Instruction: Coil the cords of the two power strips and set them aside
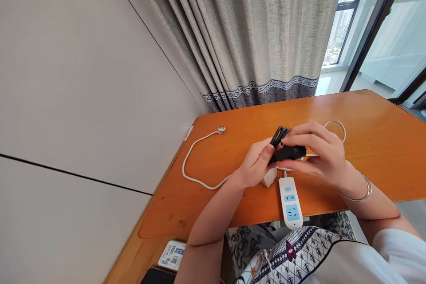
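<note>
Black block (289,154): raised over the surface (382,142), between both hands; coiled black cable (280,134) bunches at its eleven o'clock.
Left hand (255,164): fingers closed on the block's nine-o'clock end and the coils, probably to keep the loops together.
Right hand (319,153): fingers arched narrowly around the block from three o'clock, perhaps steadying it; cannot tell how firmly.
White power strip (290,202): at six o'clock, sockets upward, likely for easy reach.
White plug (221,129): at ten o'clock, well apart from the hands.
</note>
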The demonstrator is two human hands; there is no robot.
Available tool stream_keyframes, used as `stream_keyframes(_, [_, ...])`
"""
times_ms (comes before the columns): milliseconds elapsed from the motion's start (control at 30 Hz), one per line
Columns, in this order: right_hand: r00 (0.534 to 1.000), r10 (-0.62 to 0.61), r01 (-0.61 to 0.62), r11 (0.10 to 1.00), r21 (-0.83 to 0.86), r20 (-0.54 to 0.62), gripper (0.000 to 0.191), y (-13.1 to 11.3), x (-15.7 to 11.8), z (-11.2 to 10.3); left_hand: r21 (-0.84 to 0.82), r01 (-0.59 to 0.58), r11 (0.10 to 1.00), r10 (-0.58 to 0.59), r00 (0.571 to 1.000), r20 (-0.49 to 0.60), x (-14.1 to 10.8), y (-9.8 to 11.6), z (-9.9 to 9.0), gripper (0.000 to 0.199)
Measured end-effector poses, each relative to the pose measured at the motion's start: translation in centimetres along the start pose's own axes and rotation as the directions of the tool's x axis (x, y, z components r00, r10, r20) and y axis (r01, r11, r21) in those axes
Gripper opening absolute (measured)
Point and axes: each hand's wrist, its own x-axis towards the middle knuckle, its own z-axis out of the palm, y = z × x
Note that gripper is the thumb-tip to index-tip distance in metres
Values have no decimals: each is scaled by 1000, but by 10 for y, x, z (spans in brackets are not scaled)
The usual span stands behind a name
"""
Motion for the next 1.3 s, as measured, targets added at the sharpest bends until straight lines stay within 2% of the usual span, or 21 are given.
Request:
stream_keyframes(33, [998,0,-1,999,-33,-59,34,5,0,3,-82,50,995,-49,999,12,-1,-1,1,51])
stream_keyframes(100, [994,11,-19,997,-80,-107,39,12,1,9,-194,109,975,-103,994,38,-2,-1,0,51])
stream_keyframes(200, [993,15,-23,997,-71,-117,42,15,0,15,-224,105,969,-87,992,89,-4,-2,-2,55])
stream_keyframes(300, [997,43,-42,999,30,-59,52,16,-1,18,-193,106,976,-94,993,72,-4,-2,-2,49])
stream_keyframes(400, [983,171,-181,965,191,68,69,21,-4,21,-389,102,916,-130,990,-45,0,-2,0,46])
stream_keyframes(467, [935,324,-353,886,301,144,72,30,-7,26,-575,101,812,-169,984,-65,5,-2,-2,53])
stream_keyframes(567, [813,493,-583,683,440,311,62,46,-11,36,-730,102,676,-207,977,-55,12,0,-11,58])
stream_keyframes(700, [709,548,-698,454,554,444,62,64,-15,50,-810,75,581,-317,938,-141,18,5,-24,52])
stream_keyframes(800, [633,500,-772,342,537,592,75,71,-22,58,-817,-33,576,-383,872,-305,20,12,-33,52])
stream_keyframes(867, [563,399,-822,360,440,724,86,72,-26,62,-782,-142,607,-369,821,-435,22,17,-39,52])
stream_keyframes(933, [490,329,-828,465,313,807,107,70,-30,64,-730,-236,642,-339,766,-546,24,20,-47,52])
stream_keyframes(967, [472,318,-811,522,264,822,117,68,-30,65,-704,-267,657,-327,741,-586,26,20,-51,52])
stream_keyframes(1000, [474,311,-790,564,242,824,125,66,-31,64,-683,-287,672,-318,721,-616,27,19,-55,51])
stream_keyframes(1067, [525,282,-756,588,288,803,132,60,-30,61,-653,-300,695,-309,696,-649,30,14,-61,50])
stream_keyframes(1167, [638,200,-696,562,446,744,119,51,-26,53,-624,-308,718,-305,667,-680,35,3,-69,48])
stream_keyframes(1233, [678,150,-653,572,496,720,106,46,-23,47,-607,-319,728,-308,639,-705,37,-6,-74,47])
stream_keyframes(1300, [697,73,-608,588,534,713,98,40,-20,43,-592,-323,739,-315,610,-727,38,-13,-77,46])
